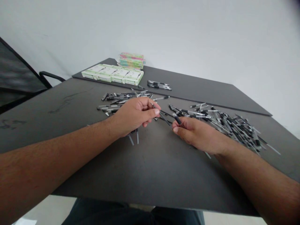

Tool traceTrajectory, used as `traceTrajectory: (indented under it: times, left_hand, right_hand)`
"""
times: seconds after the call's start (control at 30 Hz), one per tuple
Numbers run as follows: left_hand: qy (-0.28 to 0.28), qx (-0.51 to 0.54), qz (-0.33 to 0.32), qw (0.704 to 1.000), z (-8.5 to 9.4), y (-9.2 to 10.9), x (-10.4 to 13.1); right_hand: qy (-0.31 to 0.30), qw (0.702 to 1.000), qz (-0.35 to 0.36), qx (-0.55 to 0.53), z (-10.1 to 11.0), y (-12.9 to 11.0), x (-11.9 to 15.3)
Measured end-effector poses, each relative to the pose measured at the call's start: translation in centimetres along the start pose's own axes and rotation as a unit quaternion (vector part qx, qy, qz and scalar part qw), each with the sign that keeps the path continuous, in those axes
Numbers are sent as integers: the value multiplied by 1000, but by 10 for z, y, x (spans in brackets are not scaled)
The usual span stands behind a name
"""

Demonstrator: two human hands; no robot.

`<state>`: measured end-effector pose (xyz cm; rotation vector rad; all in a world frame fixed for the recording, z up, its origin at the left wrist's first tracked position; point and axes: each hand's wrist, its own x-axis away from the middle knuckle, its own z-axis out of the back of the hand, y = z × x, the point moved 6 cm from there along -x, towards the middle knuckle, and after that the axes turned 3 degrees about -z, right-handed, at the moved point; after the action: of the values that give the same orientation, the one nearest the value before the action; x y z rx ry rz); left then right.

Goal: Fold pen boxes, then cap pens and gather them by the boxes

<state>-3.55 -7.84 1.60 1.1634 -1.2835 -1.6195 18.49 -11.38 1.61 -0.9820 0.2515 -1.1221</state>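
My left hand (138, 112) is pinched on a thin dark refill (165, 119) that slants down towards my right hand. In my right hand (193, 131) a pen part with a black grip (177, 118) is held between thumb and fingers, its end tilted up to the left. Behind and beside my left hand lies a loose pile of pens and pen parts (112, 107). A larger heap of clear and black pens (236, 128) spreads behind and right of my right hand.
Flat green-white boxes (114, 73) lie at the back left of the dark table (150, 175), with stacked colourful packs (131, 61) behind them. A small row of pens (159, 85) lies at the back middle. A black chair (21, 75) stands at the left.
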Motion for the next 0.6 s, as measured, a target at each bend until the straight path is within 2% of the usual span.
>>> traceTrajectory:
  times: [0.17, 0.3, 0.37, 0.5, 0.6]
  left_hand:
    - [23, 21, -7, 999, 3, 1, -1]
    - [92, 72, 4, 993, 15, 8, -7]
    - [133, 92, 18, 987, 21, 12, -9]
    - [186, 119, 27, 975, 29, 18, -11]
    - [197, 126, 24, 972, 30, 18, -11]
  right_hand:
    - [19, 1000, 16, -15, 2, -2, -1]
    - [119, 992, 38, -28, 16, 6, -4]
    - [159, 986, 46, 8, 23, 12, -7]
    - [162, 981, 59, 84, 25, 15, -11]
    - [152, 983, 58, 91, 24, 12, -10]
